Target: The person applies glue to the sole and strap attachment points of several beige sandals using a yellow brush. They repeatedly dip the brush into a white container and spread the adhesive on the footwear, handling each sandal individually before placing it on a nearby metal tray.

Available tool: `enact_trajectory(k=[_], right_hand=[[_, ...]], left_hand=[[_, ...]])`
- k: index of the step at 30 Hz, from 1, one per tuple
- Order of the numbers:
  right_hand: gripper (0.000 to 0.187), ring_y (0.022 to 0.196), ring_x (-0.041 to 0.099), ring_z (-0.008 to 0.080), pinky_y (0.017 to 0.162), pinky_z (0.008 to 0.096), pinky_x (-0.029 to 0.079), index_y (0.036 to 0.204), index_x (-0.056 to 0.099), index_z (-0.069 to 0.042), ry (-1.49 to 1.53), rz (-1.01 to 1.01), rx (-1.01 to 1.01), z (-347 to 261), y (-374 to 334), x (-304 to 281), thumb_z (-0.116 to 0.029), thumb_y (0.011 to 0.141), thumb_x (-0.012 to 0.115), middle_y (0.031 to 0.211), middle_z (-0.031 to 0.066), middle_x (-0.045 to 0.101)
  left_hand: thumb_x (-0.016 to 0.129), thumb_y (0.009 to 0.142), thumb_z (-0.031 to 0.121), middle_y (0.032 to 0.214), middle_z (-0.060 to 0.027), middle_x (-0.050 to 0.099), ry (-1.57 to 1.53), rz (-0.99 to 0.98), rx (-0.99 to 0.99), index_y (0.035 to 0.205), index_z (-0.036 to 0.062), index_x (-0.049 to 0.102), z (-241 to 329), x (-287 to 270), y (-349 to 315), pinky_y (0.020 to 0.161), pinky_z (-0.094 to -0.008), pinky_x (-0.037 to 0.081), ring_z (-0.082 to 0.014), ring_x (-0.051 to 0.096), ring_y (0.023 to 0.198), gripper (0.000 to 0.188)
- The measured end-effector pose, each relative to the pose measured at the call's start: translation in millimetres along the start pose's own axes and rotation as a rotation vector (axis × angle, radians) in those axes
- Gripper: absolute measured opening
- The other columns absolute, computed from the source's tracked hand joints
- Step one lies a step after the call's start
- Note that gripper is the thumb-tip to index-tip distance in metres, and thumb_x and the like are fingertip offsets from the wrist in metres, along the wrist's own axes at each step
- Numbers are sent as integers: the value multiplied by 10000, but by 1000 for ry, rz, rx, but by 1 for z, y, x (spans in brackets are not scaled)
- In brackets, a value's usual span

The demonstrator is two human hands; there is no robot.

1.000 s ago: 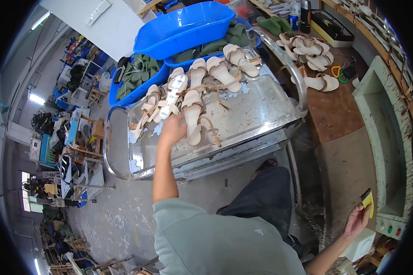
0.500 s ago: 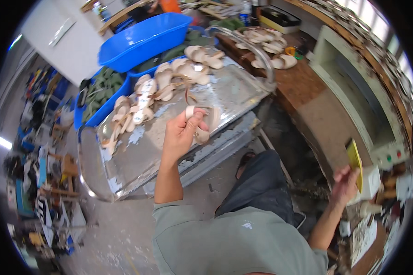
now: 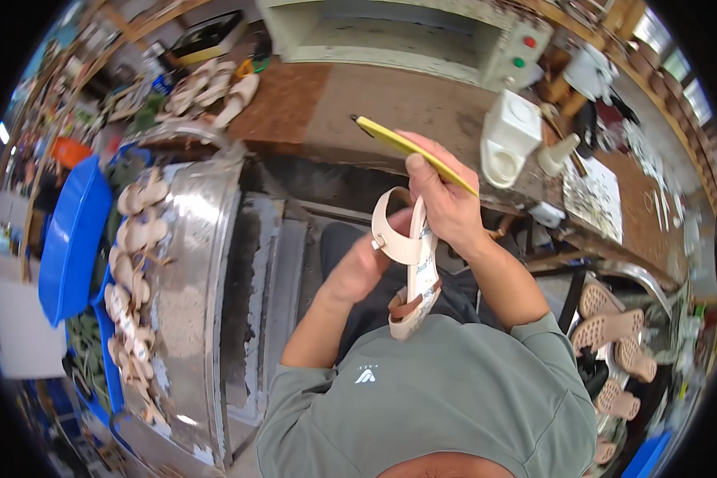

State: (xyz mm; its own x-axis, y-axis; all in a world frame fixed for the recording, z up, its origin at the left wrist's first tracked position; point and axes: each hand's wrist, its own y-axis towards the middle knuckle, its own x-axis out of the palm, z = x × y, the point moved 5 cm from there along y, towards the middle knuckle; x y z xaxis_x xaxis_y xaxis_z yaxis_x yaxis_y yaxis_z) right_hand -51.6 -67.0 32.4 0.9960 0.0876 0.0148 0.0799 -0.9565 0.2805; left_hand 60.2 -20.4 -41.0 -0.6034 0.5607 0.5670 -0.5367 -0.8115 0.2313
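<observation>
A pale green cabinet [image 3: 394, 48] stands on the brown worktop [image 3: 366, 99], with 1 red button [image 3: 529, 41] and 1 green button [image 3: 519, 62] at its right end. Nearby sits a white plastic holder [image 3: 511, 131]. At left, a blue tub [image 3: 73, 239] shows beside a metal cart [image 3: 187, 247].

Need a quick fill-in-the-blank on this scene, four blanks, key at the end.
1. The slim yellow tool is in the person's ____ hand.
2. In the picture, the sandals on the metal cart lie to the ____ of the held sandal.
3. The large tilted tub beside the cart is coloured ____.
4. On the pale cabinet, the button just above the green button is ____.

Missing words: right; left; blue; red.
</observation>
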Motion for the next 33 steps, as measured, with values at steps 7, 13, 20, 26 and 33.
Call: enact_trajectory(k=[7, 13, 20, 26, 33], right_hand=[[296, 714, 481, 49, 622, 180, 403, 1177, 553, -59, -4, 253, 57, 59, -17, -64, -174, 905, 549, 841, 0, 562], [325, 784, 586, 163, 706, 258, 471, 1166, 539, -10, -206, 273, -120, 71, -11, -95, -47, 847, 591, 984, 135, 614], [189, 631, 516, 39, 553, 176, 413, 964, 656, -29, -87, 632, 294, 108, -23, -246, -169, 838, 634, 793, 14, 631], [135, 624, 530, 72, 553, 213, 421, 888, 646, 19, -439, 480, 187, 120, -14, -260, -101, 829, 628, 766, 35, 610], [128, 620, 549, 99, 538, 245, 424, 881, 649, 10, -631, 359, 132, 125, -4, -256, -100, 817, 633, 731, 52, 601]], left_hand=[[367, 923, 443, 1037, -131, 576, -432, 244, -491, 1166, 56, 462, -81, 30, 14, 747, -404, 518, -207, 597, 866, 466], [329, 939, 294, 891, -102, 598, -431, 482, -560, 1083, 40, 506, -108, 26, 33, 605, -364, 558, -167, 608, 737, 341], [350, 926, 361, 899, -141, 616, -391, 585, -458, 1170, -5, 495, -110, -13, 68, 647, -283, 514, -188, 602, 767, 464], [331, 940, 363, 863, -129, 611, -340, 611, -477, 1167, 8, 502, -116, -19, 104, 626, -282, 499, -184, 593, 747, 454], [350, 939, 342, 918, -139, 615, -351, 618, -437, 1163, 5, 504, -121, -21, 130, 669, -303, 519, -201, 610, 777, 433]])
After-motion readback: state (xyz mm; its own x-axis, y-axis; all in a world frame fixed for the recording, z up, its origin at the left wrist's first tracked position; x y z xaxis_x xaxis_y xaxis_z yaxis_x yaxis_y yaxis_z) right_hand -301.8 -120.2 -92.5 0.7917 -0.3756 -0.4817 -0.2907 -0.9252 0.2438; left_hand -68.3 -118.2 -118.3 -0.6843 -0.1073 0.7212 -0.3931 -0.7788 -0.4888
